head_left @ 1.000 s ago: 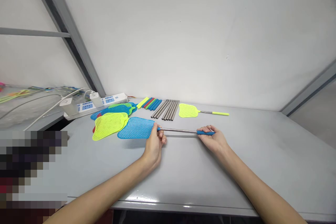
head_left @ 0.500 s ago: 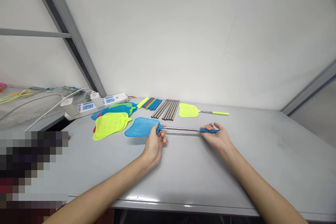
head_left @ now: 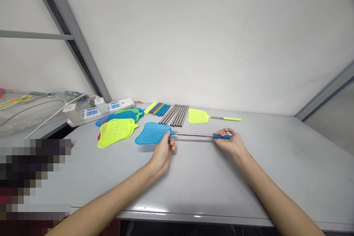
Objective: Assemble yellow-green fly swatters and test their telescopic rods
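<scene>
A blue fly swatter (head_left: 153,133) with an extended metal rod is held level just above the table. My left hand (head_left: 163,152) is closed on it where the mesh head meets the rod, thumb on top. My right hand (head_left: 230,141) wraps round its blue grip at the other end. Behind it lies a yellow fly swatter (head_left: 198,116) with a short rod and a yellow grip. Several metal tubes (head_left: 179,116) lie side by side to its left, and coloured grips (head_left: 157,109) lie in a row beyond them.
Yellow mesh heads (head_left: 116,132) overlap blue, green and red ones at the table's left. A white power strip (head_left: 110,107) with plugs and cables runs along the back left edge. The grey table (head_left: 204,188) meets a white wall. A blurred-out patch covers the lower left.
The blue fly swatter has shifted slightly to the right. My right hand has moved a little right with the grip; my left hand still holds the neck of the head.
</scene>
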`<state>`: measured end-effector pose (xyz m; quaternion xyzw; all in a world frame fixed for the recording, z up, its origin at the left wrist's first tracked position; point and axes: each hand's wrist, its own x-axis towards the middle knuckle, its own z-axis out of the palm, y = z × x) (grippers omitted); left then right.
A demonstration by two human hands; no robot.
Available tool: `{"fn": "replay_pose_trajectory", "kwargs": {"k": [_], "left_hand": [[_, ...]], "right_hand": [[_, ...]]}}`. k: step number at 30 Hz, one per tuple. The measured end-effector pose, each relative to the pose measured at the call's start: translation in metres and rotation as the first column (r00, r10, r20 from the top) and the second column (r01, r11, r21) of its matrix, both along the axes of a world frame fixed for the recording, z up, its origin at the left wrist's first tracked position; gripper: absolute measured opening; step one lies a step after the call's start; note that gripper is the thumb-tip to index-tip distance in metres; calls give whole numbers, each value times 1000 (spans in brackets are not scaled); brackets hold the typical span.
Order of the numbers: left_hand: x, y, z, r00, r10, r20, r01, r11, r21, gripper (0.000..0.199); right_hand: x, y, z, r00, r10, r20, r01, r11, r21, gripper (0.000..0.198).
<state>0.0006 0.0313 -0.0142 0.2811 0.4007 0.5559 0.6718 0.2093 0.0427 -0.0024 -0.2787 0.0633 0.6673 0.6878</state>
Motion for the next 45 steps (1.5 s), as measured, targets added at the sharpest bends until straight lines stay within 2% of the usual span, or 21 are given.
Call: {"fn": "replay_pose_trajectory", "kwargs": {"k": [6, 14, 18, 20, 22, 24, 26, 30, 32, 37, 42, 45], "left_hand": [[-1, -2, 2, 1000, -17, -10, 17, 1000, 7, 30], [-1, -3, 5, 997, -73, -11, 72, 997, -32, 26], [-7, -3, 26, 992, -113, 48, 112, 993, 32, 32], [-11, -5, 43, 969, -209, 135, 200, 977, 80, 39], [-16, -8, 59, 937, -281, 210, 274, 960, 63, 51], [-20, -12, 69, 895, -377, 237, 383, 923, 23, 62], [-21, -13, 72, 842, -472, 260, 488, 873, 5, 65], [-16, -11, 61, 731, -622, 280, 657, 752, -45, 53], [-13, -10, 53, 663, -693, 281, 738, 669, -89, 46], [-8, -11, 30, 558, -716, 420, 819, 558, -136, 27], [-7, -9, 11, 448, -731, 514, 871, 486, -68, 25], [-6, -7, 8, 412, -726, 550, 881, 472, -36, 25]], "right_hand": [[3, 2, -2, 1000, -24, -3, 24, 1000, 1, 20], [14, 4, -2, 997, -81, 3, 81, 997, 19, 22], [33, 5, 7, 988, -154, -3, 154, 987, 46, 21], [42, 5, 12, 984, -180, -18, 180, 982, 60, 21], [48, 5, 15, 982, -185, -36, 187, 980, 67, 21], [50, 4, 16, 984, -171, -46, 173, 982, 69, 22], [50, 4, 15, 988, -144, -47, 147, 987, 69, 23], [45, 4, 12, 998, -61, -30, 63, 995, 72, 25], [42, 4, 12, 1000, -8, -21, 10, 997, 78, 26], [35, 2, 12, 996, 93, 0, -93, 992, 86, 27], [30, 2, 9, 991, 133, -10, -132, 989, 74, 27], [28, 1, 7, 991, 128, -25, -126, 990, 66, 27]]}}
